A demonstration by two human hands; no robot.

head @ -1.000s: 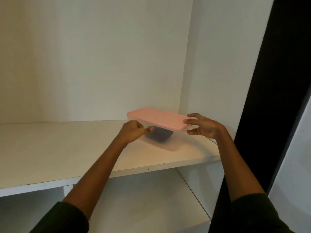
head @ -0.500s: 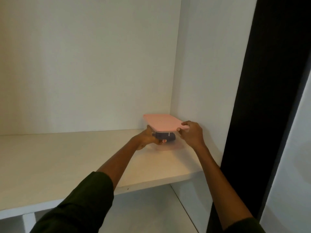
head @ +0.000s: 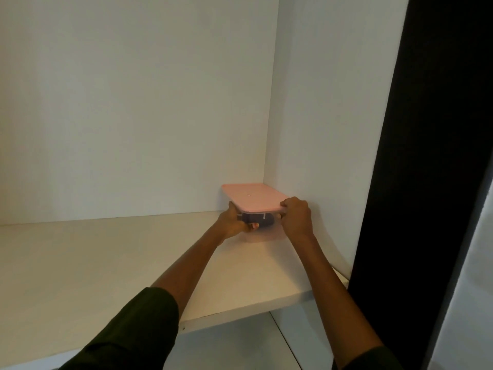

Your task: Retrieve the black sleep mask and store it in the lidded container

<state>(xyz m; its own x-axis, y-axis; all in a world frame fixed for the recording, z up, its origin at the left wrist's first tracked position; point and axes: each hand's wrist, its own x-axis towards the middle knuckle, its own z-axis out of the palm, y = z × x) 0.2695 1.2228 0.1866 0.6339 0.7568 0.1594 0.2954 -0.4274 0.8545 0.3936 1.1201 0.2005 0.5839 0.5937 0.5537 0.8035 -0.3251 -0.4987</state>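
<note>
1. Since the earlier frame the container point(head: 260, 222) has gone deeper along the shelf point(head: 80, 263), and it now sits in the back right corner, under both hands
2. The left hand point(head: 234, 222) is closed around the near left side of the clear body; the right hand point(head: 296, 217) is clamped on the near right corner of the pink lid point(head: 253, 196)
3. The black sleep mask point(head: 257, 220) is inside, visible as a dark shape through the clear wall, and the lid lies flat over it
4. I judge the storing is almost done; next both hands only need to open and draw back straight toward the person
5. The side wall point(head: 320, 129) is just beside the right hand, so there is little room there; the shelf to the left is open and wide
</note>
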